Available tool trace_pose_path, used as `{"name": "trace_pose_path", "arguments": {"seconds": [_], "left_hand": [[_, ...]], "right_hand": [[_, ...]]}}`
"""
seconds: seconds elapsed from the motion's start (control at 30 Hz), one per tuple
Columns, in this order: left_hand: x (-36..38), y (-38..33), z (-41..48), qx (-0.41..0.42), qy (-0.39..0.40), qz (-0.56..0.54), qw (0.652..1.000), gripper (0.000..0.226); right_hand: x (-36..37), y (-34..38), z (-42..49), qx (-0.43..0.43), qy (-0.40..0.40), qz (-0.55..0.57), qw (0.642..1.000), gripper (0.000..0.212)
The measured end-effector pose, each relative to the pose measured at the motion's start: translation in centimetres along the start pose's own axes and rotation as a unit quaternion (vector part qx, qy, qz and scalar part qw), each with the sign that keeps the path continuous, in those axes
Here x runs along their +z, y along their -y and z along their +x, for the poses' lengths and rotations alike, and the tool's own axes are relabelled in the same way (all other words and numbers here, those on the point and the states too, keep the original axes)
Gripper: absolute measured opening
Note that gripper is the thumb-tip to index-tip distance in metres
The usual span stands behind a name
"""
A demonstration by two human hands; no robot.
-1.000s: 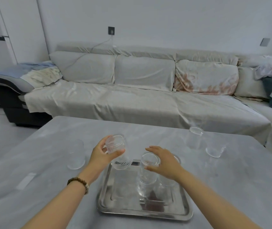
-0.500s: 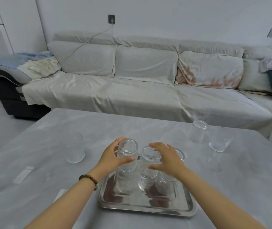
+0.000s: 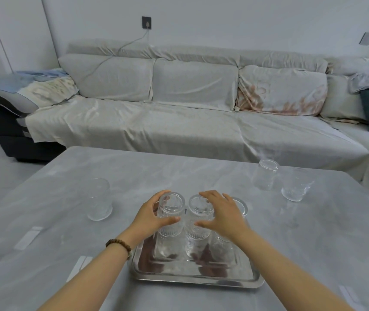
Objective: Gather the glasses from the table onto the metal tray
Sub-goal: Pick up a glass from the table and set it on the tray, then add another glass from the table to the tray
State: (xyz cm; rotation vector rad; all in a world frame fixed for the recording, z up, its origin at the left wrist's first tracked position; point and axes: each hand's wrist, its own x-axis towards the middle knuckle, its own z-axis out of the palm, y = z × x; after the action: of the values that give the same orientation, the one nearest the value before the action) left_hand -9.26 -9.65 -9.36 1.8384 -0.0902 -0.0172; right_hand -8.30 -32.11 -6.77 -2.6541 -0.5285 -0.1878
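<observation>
A shiny metal tray lies on the grey table near its front edge. Three ribbed clear glasses stand in a row at the tray's back. My left hand is wrapped around the left glass, which stands upright on the tray. The middle glass is next to it. My right hand hovers with fingers spread over the right glass, partly hiding it. On the table outside the tray stand one glass at the left and two at the far right.
The grey table carries pale tape strips at the front left. Behind it runs a long covered sofa. Floor shows at the left.
My left hand has brought its glass down from a tilted position above the tray's back left to upright on the tray beside the middle glass. My right hand stays over the right glasses.
</observation>
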Motion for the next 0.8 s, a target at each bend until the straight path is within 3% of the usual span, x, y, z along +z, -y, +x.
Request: {"name": "trace_pose_path", "arguments": {"seconds": [0.33,0.47,0.63,0.7,0.8], "left_hand": [[-0.6,-0.3,0.0,-0.027,0.024,0.026,0.999,0.091],[-3.2,-1.2,-0.3,-0.023,0.021,0.028,0.999,0.075],[-9.6,-2.5,-0.5,0.042,-0.108,0.049,0.992,0.037],[-12.3,-2.2,-0.8,0.047,-0.167,0.081,0.982,0.041],[-15.6,-0.7,-1.1,-0.011,-0.211,0.105,0.972,0.065]], "right_hand": [[-0.4,0.4,-0.1,0.004,0.017,-0.002,1.000,0.081],[-0.9,1.3,0.3,-0.002,0.038,0.013,0.999,0.079],[-0.8,5.6,2.6,-0.040,0.018,0.082,0.996,0.062],[0.0,8.1,3.9,-0.056,0.019,0.122,0.991,0.056],[2.0,11.6,5.6,-0.072,0.045,0.169,0.982,0.053]]}}
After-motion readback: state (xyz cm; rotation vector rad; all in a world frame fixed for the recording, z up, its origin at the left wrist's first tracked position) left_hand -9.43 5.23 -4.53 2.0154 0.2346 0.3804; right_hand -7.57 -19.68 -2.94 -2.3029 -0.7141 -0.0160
